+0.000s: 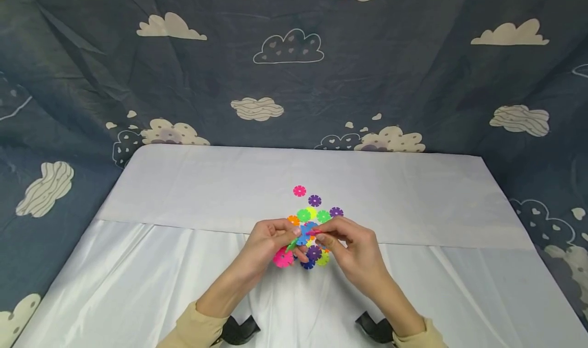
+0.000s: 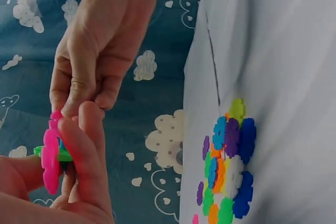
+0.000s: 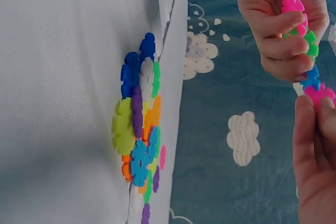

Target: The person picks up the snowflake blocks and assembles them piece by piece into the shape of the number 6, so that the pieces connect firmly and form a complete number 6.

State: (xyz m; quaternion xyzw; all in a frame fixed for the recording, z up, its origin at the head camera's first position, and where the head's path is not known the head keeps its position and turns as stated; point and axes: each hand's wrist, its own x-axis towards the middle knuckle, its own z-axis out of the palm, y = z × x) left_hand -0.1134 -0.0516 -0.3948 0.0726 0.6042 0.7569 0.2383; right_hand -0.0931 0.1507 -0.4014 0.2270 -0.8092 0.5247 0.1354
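Both hands are raised above a pile of notched plastic flower discs, with a short chain of linked discs between them. My left hand (image 1: 271, 243) holds the chain's pink disc (image 3: 293, 4) and green disc (image 3: 312, 44) between thumb and fingers. Joined to the green one is a blue disc (image 3: 311, 78), which sits in the gap between the hands. Thumb and fingertips of my right hand (image 1: 358, 253) pinch another pink disc (image 3: 319, 94) that touches the blue disc's edge. Fingers partly cover the joints, so how deeply the discs are slotted cannot be told.
Loose discs in several colours lie in a pile on the white cloth, including a purple disc (image 1: 314, 200) and a lone pink disc (image 1: 299, 191) at the far side. A dark cloud-patterned curtain (image 1: 294, 88) hangs behind the white-covered table (image 1: 413, 195).
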